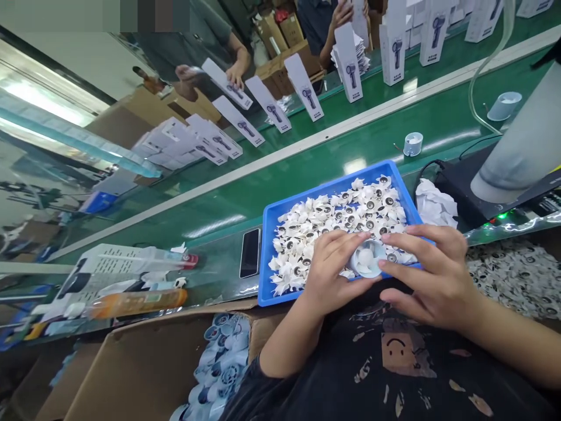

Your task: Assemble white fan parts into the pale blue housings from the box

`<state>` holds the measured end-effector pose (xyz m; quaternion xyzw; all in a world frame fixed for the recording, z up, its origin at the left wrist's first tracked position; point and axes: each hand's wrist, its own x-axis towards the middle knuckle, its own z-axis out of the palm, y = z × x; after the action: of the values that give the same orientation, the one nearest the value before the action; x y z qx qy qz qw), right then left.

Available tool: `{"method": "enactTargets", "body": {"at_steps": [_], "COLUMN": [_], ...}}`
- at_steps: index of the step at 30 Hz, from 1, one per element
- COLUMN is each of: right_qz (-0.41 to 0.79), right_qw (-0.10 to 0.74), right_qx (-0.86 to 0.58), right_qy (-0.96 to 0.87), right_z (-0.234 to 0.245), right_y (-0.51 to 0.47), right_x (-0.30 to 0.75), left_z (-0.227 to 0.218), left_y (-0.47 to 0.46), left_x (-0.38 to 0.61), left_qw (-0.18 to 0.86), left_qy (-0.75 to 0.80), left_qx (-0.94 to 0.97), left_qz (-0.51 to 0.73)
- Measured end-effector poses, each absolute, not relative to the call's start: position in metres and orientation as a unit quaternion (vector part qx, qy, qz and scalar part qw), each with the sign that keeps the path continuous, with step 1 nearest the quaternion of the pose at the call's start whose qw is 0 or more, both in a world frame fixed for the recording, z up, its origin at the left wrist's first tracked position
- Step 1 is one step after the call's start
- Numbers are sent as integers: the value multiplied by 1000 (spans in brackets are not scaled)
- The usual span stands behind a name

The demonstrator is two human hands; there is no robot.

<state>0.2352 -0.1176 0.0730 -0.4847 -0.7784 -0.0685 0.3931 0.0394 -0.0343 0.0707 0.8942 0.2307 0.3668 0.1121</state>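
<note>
My left hand (335, 269) grips a pale blue round fan housing (368, 259) with a white fan blade inside it. The housing is held over the near edge of a blue tray (267, 251). On its other side is my right hand (432, 275), fingers spread, with the fingertips at or close to the rim; whether they touch it I cannot tell. Many loose white fan blades (324, 219) with dark round centres fill the tray.
Left of the tray lies a phone (250, 253). A cardboard box (144, 356) below holds blue housings (219, 362). Two housings, one a small cup (412, 144), sit on the green belt (359, 146). Beyond stand white printed boxes (305, 88) and two people's hands. An orange bottle (140, 302) lies left.
</note>
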Motion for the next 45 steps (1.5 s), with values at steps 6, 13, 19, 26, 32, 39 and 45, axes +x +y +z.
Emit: {"method": "enactTargets", "body": {"at_steps": [6,13,19,26,32,39,45], "right_qz": [-59,-66,-105,-111,-104,-37,29], "right_qw": [460,388,409,425,416,424,340], "right_qx": [-458,-484,-485,-495,-491,-495,-503], "right_qy": [-758,-782,-766,-750,-759,-758,-794], "right_z": [68,55,54,50,53,60,68], "right_y": [-119,-106,-108,-110,-113,-111,-108], "right_x": [243,227,226,226,224,224,225], "left_z": [73,77,76,79,77,67,54], "left_y": [-10,-21,-30,-36,-37,-42,-52], "left_x": [25,32,35,33,30,36,44], "left_qw": [98,101,89,86,90,129,53], "left_qy": [250,208,214,216,216,226,201], "left_qx": [912,935,933,938,932,913,908], "left_qz": [311,268,276,258,279,315,365]}}
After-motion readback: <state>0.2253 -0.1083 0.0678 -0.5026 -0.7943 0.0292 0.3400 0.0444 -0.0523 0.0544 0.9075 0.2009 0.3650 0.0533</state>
